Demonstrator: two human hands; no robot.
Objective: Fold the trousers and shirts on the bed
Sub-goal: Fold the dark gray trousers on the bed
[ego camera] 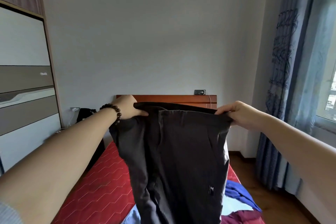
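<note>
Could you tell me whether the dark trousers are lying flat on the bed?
No, both hands hold the dark trousers up by the waistband above the bed.

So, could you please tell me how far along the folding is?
Nothing looks folded yet. In hand: the left hand and right hand hold dark trousers up by the waistband. Left: these trousers, plus crumpled blue and maroon garments lying on the bed.

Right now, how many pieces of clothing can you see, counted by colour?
Dark grey: 1, the trousers, held up at the waistband by the left hand and right hand
Bright blue: 1, blue garment
Maroon: 1, maroon garment
Pale blue: 1, pale blue garment
Total: 4 in view
</note>
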